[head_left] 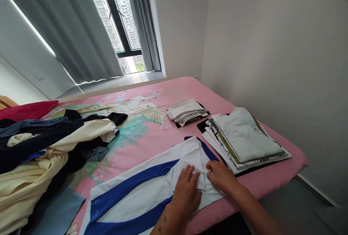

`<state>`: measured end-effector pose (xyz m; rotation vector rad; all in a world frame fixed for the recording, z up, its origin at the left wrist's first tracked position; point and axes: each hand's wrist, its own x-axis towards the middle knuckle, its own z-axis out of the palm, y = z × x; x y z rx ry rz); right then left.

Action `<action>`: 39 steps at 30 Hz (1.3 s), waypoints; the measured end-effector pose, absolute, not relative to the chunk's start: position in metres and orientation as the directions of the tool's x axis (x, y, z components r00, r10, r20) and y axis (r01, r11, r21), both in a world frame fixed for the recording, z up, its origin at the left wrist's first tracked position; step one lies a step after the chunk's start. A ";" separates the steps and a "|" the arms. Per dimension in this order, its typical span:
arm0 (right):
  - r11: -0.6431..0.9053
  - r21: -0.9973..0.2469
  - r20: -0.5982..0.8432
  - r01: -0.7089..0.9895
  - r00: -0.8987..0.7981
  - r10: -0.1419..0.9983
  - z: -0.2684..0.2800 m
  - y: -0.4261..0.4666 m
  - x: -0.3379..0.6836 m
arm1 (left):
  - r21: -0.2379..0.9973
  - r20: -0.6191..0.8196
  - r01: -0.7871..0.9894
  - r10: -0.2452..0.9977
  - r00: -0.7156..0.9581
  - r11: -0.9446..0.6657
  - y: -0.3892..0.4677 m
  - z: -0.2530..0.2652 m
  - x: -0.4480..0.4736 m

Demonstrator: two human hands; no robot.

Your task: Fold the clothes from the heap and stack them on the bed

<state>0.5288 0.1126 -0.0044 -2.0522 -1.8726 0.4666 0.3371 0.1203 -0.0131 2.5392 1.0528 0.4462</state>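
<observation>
A white shirt (127,195) with broad blue bands lies spread on the bed near me, one end folded over at the right. My left hand (187,188) rests on the folded white part, palm down with fingers stretched out. Just right of it, my right hand (220,174) has its fingers curled on the shirt's right side, and the fingertips appear to pinch the fabric. Close beyond that hand is a stack of folded shirts (246,135), with a white one on top. A smaller pile of folded light cloth (187,111) sits farther back.
Loose clothes (57,144) in black, cream and blue are heaped at the left. The pink bedsheet (179,86) carries a bird and flower print. A red pillow (28,110) lies at the far left. Walls, grey curtains (67,28) and a window stand beyond the bed.
</observation>
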 end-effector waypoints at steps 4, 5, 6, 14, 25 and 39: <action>-0.077 -0.418 -0.010 0.905 0.081 0.997 -0.012 0.113 0.527 | 0.524 0.187 0.636 0.805 0.563 -0.567 0.111 -0.032 0.350; -0.081 -0.410 -0.003 0.908 0.088 0.996 -0.013 0.113 0.526 | 0.561 0.192 0.632 0.827 0.529 -0.535 0.110 -0.032 0.350; -0.088 -0.400 0.003 0.912 0.098 0.995 -0.013 0.113 0.526 | 0.594 0.190 0.617 0.836 0.515 -0.516 0.110 -0.031 0.348; 0.140 -0.529 0.303 0.837 0.032 0.953 -0.006 0.120 0.493 | 0.484 0.160 0.696 0.836 0.525 -0.530 0.116 -0.002 0.325; 0.146 -0.197 0.302 0.970 -0.081 0.950 -0.092 0.117 0.453 | 0.319 0.175 0.929 0.975 0.139 -0.190 0.077 -0.011 0.190; 0.691 -0.440 0.179 0.573 -0.699 0.693 -0.005 0.063 0.185 | 0.242 0.225 0.970 0.973 -0.046 -0.010 -0.022 -0.051 -0.059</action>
